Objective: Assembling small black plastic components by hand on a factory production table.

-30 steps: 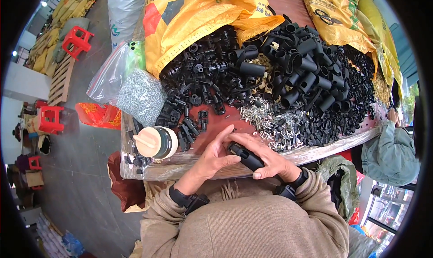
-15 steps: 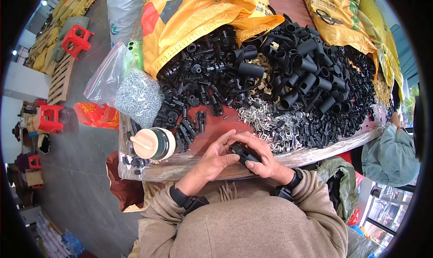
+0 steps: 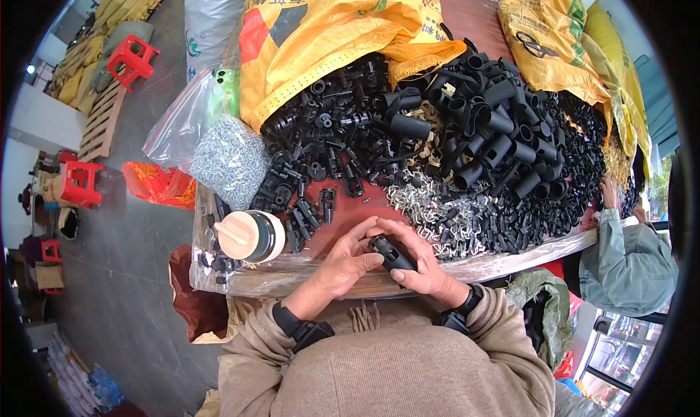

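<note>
Both hands meet over the table's front edge around a black plastic tube-shaped part (image 3: 394, 255) with an open slot in its side. My left hand (image 3: 343, 265) has its thumb against the part's upper-left end, and its fingers arch behind. On the other side, my right hand (image 3: 426, 268) wraps the lower end, thumb along the near side. Just beyond lie small pale metal hooks (image 3: 437, 213) and a few loose black fittings (image 3: 327, 205). Farther off are heaps of black fittings (image 3: 321, 125) and black tube sleeves (image 3: 503, 122).
A pink-lidded jar (image 3: 251, 236) and a clear bag of small silvery pieces (image 3: 230, 162) stand at the left. Yellow woven sacks (image 3: 328, 23) back the heaps; scissors (image 3: 536, 45) lie on one. At right, a co-worker's hand (image 3: 608, 192) touches small black parts.
The black part has turned in my hands, with more of its slotted side and length showing. The co-worker's hand has come forward onto the parts. The whole view has shifted slightly.
</note>
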A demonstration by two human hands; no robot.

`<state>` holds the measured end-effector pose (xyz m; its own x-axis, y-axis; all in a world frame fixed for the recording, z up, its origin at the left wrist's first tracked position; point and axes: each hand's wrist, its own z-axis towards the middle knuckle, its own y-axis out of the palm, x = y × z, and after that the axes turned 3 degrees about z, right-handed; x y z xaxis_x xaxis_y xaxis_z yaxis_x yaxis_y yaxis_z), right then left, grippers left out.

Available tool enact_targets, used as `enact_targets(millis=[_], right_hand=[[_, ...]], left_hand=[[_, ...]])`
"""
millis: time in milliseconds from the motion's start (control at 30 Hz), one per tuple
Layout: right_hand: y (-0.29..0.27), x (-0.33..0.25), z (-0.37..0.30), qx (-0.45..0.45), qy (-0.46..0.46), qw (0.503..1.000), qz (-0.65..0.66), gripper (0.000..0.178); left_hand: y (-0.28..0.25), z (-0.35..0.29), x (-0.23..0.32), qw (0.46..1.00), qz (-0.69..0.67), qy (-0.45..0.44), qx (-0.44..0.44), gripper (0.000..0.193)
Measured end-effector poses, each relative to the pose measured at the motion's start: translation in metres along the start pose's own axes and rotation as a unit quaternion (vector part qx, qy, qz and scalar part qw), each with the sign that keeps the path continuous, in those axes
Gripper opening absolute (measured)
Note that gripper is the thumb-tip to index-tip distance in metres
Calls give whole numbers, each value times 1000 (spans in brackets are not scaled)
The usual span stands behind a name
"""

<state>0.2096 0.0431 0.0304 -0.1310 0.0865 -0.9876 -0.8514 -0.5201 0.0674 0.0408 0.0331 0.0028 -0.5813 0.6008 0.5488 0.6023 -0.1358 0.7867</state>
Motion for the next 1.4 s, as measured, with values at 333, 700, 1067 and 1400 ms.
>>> enact_targets(millis=[333, 700, 1067, 1400], right_hand=[[-4, -4, -2, 2, -13, 999, -53, 72], [-5, 0, -7, 61, -101, 991, -69, 54], [-16, -12, -10, 44, -62, 994, -73, 43], [-107, -145, -145, 95, 227, 921, -300, 51]], left_hand=[[9, -1, 0, 1000, 9, 0, 6, 67], [14, 3, -3, 1000, 23, -15, -1, 74], [23, 4, -10, 996, 93, -17, -2, 83], [36, 1, 38, 742, 648, 131, 111, 66]])
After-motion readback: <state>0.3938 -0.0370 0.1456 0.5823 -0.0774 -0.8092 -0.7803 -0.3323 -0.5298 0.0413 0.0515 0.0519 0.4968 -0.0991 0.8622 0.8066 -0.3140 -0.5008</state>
